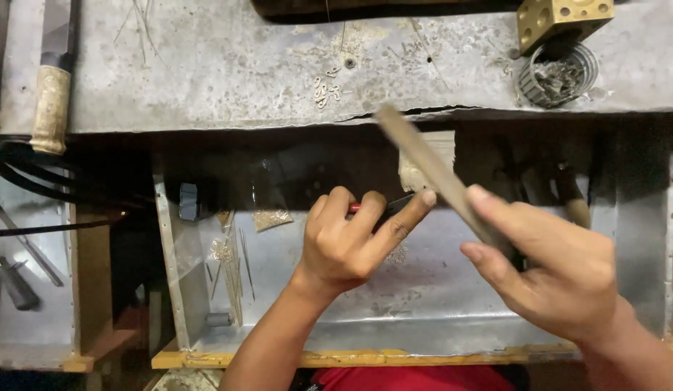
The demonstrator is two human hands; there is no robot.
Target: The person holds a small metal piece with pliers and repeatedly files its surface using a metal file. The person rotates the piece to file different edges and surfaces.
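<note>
My left hand [347, 242] is closed around red-handled pliers [383, 208], its forefinger stretched out toward the jaws. What the jaws grip is too small to see. My right hand [550, 271] holds a long flat metal file [434, 174] that slants up to the left and looks blurred. The file crosses just beyond the left forefinger tip. Both hands hover over an open metal drawer [423, 326] below the grey workbench top [228, 65].
Small metal links [326, 88] lie on the bench top. A brass block with holes [561, 18] and a wire coil [557, 76] stand at the back right. A wooden-handled tool [51, 108] and black cables [32, 174] lie left. Thin rods [231, 268] and a plastic bag [271, 217] rest in the drawer.
</note>
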